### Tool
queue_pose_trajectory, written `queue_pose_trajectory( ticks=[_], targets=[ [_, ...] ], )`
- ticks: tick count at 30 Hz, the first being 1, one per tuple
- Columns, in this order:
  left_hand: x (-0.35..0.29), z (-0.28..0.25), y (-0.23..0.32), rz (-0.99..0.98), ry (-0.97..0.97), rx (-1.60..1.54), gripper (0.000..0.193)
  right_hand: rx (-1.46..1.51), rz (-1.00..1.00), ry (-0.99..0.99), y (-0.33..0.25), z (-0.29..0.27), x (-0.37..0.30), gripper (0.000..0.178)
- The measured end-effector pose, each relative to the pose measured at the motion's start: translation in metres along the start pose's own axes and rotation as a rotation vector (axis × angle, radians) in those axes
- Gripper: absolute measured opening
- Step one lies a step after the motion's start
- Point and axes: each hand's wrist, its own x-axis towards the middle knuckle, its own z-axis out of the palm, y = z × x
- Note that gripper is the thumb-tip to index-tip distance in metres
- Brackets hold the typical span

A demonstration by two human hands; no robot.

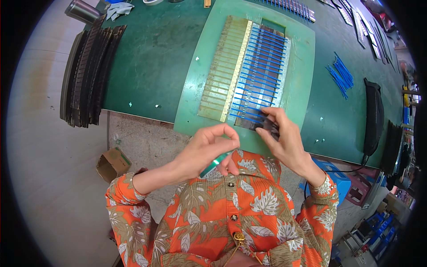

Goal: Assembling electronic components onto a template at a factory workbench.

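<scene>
A light green board lies on the dark green table. On it sit a brass comb-like strip and a metal strip crossed by several thin blue rods. My right hand is at the near end of that row, its fingers gripping a small dark piece against the board. My left hand hovers just off the board's near edge, thumb and forefinger pinched together. A green strip-like thing sticks out under its palm.
A stack of long dark strips hangs over the table's left end beside a metal cylinder. Loose blue rods and a black device lie at the right. A cardboard box and a blue stool are on the floor.
</scene>
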Motion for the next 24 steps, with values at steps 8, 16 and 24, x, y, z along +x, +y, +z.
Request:
queue_pose_trajectory(
  ticks=[8,16,24],
  targets=[
    [0.004,0.017,0.0,0.158,-0.061,0.178,0.011,0.967,0.566,-0.195,-0.017,-0.023,0.005,0.008],
    [0.001,0.015,-0.007,0.11,-0.067,0.169,0.016,0.565,0.272,-0.016,-0.013,-0.008,0.0,0.011],
    [-0.02,0.013,-0.007,0.184,0.028,0.046,0.042,-0.091,-0.081,0.185,-0.001,-0.003,0.007,0.017]
  ],
)
